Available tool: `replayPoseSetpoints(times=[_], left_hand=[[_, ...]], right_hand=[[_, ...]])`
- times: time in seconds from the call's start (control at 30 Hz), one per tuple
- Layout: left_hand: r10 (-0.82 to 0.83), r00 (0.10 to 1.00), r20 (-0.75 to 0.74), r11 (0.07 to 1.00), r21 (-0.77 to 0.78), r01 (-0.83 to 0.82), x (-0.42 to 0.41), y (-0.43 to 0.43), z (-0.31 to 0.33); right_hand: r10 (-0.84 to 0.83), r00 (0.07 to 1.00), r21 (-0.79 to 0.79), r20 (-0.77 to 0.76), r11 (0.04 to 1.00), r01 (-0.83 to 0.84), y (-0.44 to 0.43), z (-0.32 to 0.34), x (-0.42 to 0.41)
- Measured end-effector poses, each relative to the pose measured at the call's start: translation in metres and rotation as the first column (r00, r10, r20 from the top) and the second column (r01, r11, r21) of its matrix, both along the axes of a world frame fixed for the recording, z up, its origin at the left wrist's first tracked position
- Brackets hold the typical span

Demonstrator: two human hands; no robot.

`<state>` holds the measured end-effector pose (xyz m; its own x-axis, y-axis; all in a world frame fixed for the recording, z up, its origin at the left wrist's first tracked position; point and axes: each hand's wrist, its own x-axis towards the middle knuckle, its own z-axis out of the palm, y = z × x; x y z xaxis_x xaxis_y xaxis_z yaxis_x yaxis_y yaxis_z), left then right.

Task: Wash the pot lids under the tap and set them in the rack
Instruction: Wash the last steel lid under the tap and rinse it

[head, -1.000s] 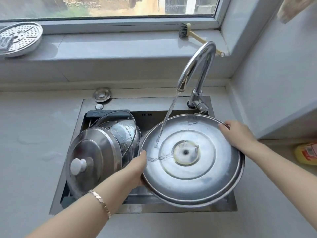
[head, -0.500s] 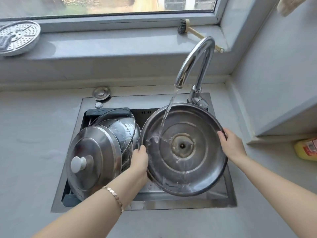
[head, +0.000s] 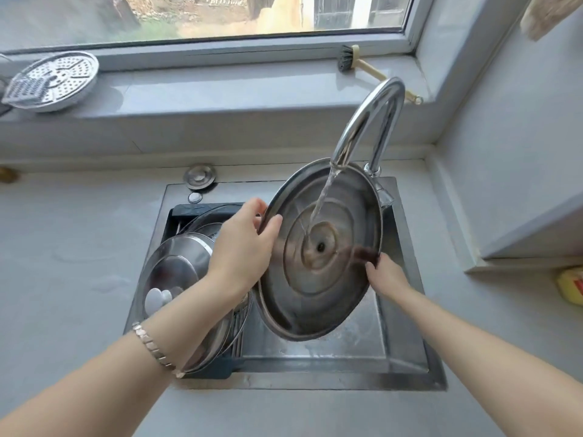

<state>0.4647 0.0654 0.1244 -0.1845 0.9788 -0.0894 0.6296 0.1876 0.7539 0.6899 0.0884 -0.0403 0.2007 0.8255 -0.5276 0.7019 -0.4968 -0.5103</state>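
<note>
I hold a large steel pot lid [head: 318,279] tilted up over the sink [head: 407,370], its hollow underside facing me. Water from the curved tap [head: 375,121] runs onto its centre. My left hand [head: 243,247] grips the lid's upper left rim, thumb on the inside. My right hand [head: 383,272] holds the right rim lower down, fingers hidden behind the edge. In the sink's left half, a dark rack [head: 202,370] carries several washed lids; the front one [head: 176,275] is steel with a white knob [head: 154,302].
A perforated steamer plate [head: 52,80] and a dish brush [head: 350,56] lie on the window sill. A round sink plug [head: 200,176] sits behind the sink. A yellow bottle [head: 571,287] lies on the counter at the right edge. Grey worktop surrounds the sink.
The lid has been tipped up from nearly flat to steeply tilted. My left hand has slid up its rim to the upper left; my right hand has dropped lower on the right rim.
</note>
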Motion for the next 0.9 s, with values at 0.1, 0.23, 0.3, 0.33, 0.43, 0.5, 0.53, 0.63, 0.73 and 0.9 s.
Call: replayPoseSetpoints(times=[0.1, 0.23, 0.3, 0.33, 0.43, 0.5, 0.53, 0.63, 0.73, 0.9], left_hand=[[-0.086, 0.992, -0.095, 0.996, 0.021, 0.089, 0.003, -0.002, 0.017], [-0.083, 0.991, -0.102, 0.99, -0.124, 0.07, 0.01, 0.001, 0.034], [-0.091, 0.993, -0.081, 0.971, -0.228, 0.07, 0.014, 0.008, 0.035], [-0.089, 0.995, -0.054, 0.959, -0.276, 0.071, 0.016, 0.012, 0.033], [-0.002, 0.989, 0.147, 0.903, -0.425, 0.065, 0.026, 0.022, 0.023], [0.084, 0.949, 0.303, 0.867, -0.492, 0.08, 0.037, 0.023, 0.019], [0.109, 0.919, 0.379, 0.866, -0.49, 0.099, 0.043, 0.023, 0.018], [0.09, 0.849, 0.521, 0.88, -0.441, 0.177, 0.057, 0.023, 0.014], [0.134, 0.891, 0.434, 0.849, -0.514, 0.123, 0.051, 0.021, -0.017], [0.334, 0.906, 0.261, 0.704, -0.708, -0.056, 0.031, 0.008, -0.07]], right_hand=[[0.113, 0.993, 0.078, -0.019, 0.991, -0.111, -0.004, 0.025, -0.018], [0.328, 0.869, 0.194, -0.369, 0.942, -0.273, -0.025, 0.087, -0.047], [0.344, 0.717, 0.161, -0.607, 0.936, -0.313, -0.034, 0.118, -0.057], [0.354, 0.66, 0.153, -0.662, 0.926, -0.344, -0.037, 0.131, -0.058], [0.546, 0.708, 0.207, -0.449, 0.834, -0.512, -0.041, 0.154, -0.059], [0.62, 0.768, 0.32, -0.159, 0.768, -0.554, -0.041, 0.155, -0.056], [0.585, 0.808, 0.372, -0.065, 0.766, -0.524, -0.04, 0.153, -0.052], [0.327, 0.944, 0.49, -0.047, 0.831, -0.263, -0.029, 0.148, -0.026], [0.083, 0.984, 0.489, -0.16, 0.872, 0.006, -0.009, 0.147, 0.009], [-0.296, 0.85, 0.221, -0.437, 0.88, 0.42, 0.017, 0.134, 0.062]])
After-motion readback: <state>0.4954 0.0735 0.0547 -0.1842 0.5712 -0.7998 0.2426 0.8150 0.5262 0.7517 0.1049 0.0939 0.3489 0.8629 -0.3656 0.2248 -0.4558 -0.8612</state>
